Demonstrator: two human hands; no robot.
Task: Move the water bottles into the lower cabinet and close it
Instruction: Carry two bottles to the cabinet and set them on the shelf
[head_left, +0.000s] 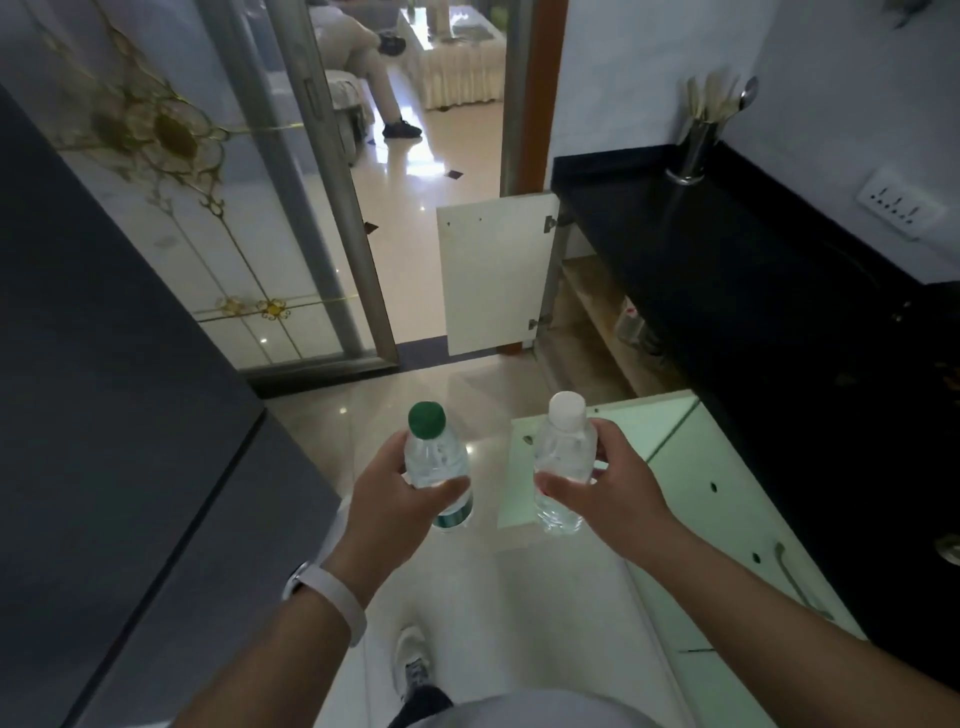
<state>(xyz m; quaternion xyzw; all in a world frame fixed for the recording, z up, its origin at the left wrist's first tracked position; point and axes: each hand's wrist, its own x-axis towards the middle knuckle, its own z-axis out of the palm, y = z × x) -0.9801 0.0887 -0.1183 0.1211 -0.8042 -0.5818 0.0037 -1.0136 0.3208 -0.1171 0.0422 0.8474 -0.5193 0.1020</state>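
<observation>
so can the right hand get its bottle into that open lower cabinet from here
Probably yes: the right hand holds the white-capped bottle, and both cabinet doors stand open, leaving the shelf space under the black counter unblocked, though the person likely must crouch.

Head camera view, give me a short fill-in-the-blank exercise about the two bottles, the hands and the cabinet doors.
1. The left hand holds the bottle with the ____ cap.
2. The right hand holds the bottle with the ____ cap.
3. The white cabinet door under the black counter stands ____.
4. A white band sits on the ____ wrist.

Missing words: green; white; open; left
</observation>
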